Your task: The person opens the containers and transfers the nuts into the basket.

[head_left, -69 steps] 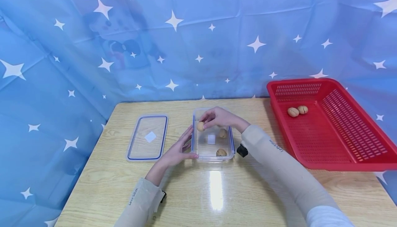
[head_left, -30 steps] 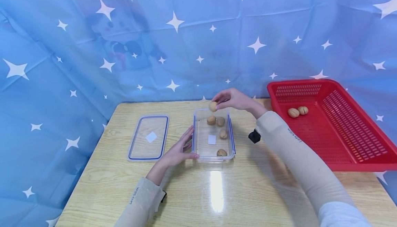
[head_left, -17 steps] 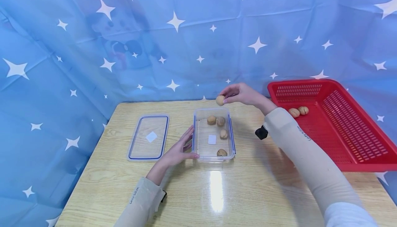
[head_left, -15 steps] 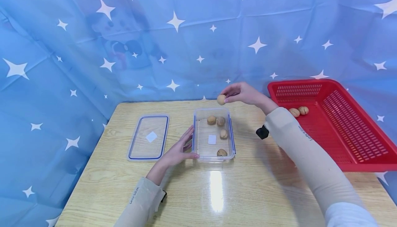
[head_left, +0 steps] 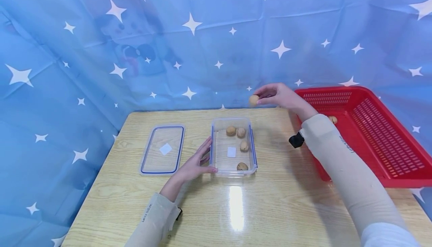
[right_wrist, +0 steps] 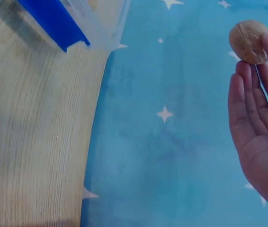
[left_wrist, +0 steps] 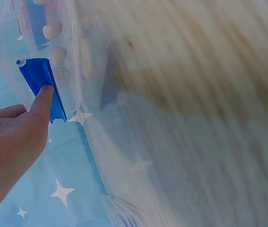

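My right hand (head_left: 281,96) pinches a walnut (head_left: 254,100) between thumb and fingertips, in the air above the table's back edge, between the plastic container and the red basket. In the right wrist view the walnut (right_wrist: 248,41) sits at the fingertips, its seam showing. My left hand (head_left: 193,167) rests against the left side of the clear plastic container (head_left: 221,162), fingers extended along the wall and thumb at the near corner. In the left wrist view the thumb touches the blue latch (left_wrist: 41,80). Several walnuts (head_left: 231,130) lie inside the container, mostly along its right side and far end.
A clear lid (head_left: 153,164) with a blue seal lies flat to the left. The red basket (head_left: 368,138) stands at the right; a walnut (head_left: 333,119) in it shows partly past my right sleeve. A blue star-patterned curtain (head_left: 216,44) hangs behind the wooden table (head_left: 202,209).
My right hand has lifted the walnut out from over the container and moved it up and right, nearer the red basket. My left hand has stayed at the container's side.
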`<action>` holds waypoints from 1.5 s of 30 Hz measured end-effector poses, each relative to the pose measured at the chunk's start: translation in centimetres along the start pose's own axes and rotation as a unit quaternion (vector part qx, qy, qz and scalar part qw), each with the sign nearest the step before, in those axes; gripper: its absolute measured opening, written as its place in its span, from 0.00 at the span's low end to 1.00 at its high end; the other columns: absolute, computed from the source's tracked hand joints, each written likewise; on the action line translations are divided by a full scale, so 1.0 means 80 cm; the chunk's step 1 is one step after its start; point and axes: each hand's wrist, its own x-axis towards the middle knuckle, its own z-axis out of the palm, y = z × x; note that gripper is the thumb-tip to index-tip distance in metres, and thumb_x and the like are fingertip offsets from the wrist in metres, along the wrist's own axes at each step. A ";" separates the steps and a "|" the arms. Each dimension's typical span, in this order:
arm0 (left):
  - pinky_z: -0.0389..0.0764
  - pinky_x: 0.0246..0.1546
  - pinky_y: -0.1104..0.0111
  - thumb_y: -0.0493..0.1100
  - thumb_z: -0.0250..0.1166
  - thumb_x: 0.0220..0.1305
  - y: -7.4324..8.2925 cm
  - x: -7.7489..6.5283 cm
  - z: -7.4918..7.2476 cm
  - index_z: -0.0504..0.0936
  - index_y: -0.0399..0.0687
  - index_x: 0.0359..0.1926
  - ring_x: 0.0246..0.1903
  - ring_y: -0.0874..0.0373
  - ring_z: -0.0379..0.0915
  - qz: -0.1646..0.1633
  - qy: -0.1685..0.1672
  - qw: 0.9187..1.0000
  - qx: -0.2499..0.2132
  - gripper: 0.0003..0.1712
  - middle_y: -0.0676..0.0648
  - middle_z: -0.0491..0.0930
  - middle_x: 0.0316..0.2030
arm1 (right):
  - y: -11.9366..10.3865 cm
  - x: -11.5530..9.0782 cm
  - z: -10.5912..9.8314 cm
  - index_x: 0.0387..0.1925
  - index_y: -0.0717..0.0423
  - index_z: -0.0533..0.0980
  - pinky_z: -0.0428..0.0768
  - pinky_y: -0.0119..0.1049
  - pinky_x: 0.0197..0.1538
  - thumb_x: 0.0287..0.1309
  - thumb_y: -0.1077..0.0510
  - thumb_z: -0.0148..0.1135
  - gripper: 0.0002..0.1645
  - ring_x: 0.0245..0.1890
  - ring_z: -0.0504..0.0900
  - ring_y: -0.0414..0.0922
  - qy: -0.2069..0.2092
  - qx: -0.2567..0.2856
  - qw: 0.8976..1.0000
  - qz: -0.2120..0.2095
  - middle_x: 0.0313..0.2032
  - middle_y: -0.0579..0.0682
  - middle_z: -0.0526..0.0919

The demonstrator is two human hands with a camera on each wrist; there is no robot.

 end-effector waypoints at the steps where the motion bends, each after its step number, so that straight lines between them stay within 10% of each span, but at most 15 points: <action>1: 0.53 0.79 0.50 0.33 0.71 0.59 -0.001 0.000 0.000 0.39 0.47 0.80 0.79 0.40 0.37 0.001 0.001 1.000 0.001 0.60 0.47 0.31 0.81 | 0.001 -0.002 -0.003 0.57 0.52 0.79 0.81 0.32 0.48 0.61 0.49 0.69 0.24 0.46 0.83 0.35 0.004 -0.005 1.000 0.004 0.49 0.48 0.87; 24: 0.55 0.78 0.53 0.34 0.72 0.58 0.001 -0.001 -0.001 0.39 0.50 0.80 0.79 0.44 0.38 -0.011 0.005 1.000 0.009 0.61 0.51 0.32 0.81 | 0.041 -0.037 -0.061 0.64 0.48 0.74 0.77 0.39 0.58 0.62 0.41 0.66 0.32 0.49 0.76 0.32 0.079 -0.054 0.995 0.035 0.53 0.39 0.80; 34: 0.54 0.79 0.53 0.33 0.72 0.58 0.001 -0.001 -0.001 0.39 0.50 0.80 0.79 0.44 0.37 -0.012 0.006 1.000 0.003 0.61 0.52 0.31 0.81 | 0.063 -0.057 -0.087 0.66 0.48 0.72 0.75 0.17 0.45 0.62 0.39 0.65 0.35 0.50 0.73 0.30 0.101 -0.058 0.992 0.058 0.49 0.29 0.76; 45: 0.54 0.79 0.53 0.33 0.72 0.58 0.000 0.000 -0.001 0.39 0.49 0.80 0.79 0.44 0.37 -0.011 0.005 1.000 0.003 0.61 0.52 0.31 0.81 | 0.094 -0.083 -0.114 0.67 0.46 0.72 0.75 0.14 0.42 0.61 0.38 0.65 0.36 0.48 0.73 0.26 0.135 -0.038 0.986 0.084 0.45 0.23 0.77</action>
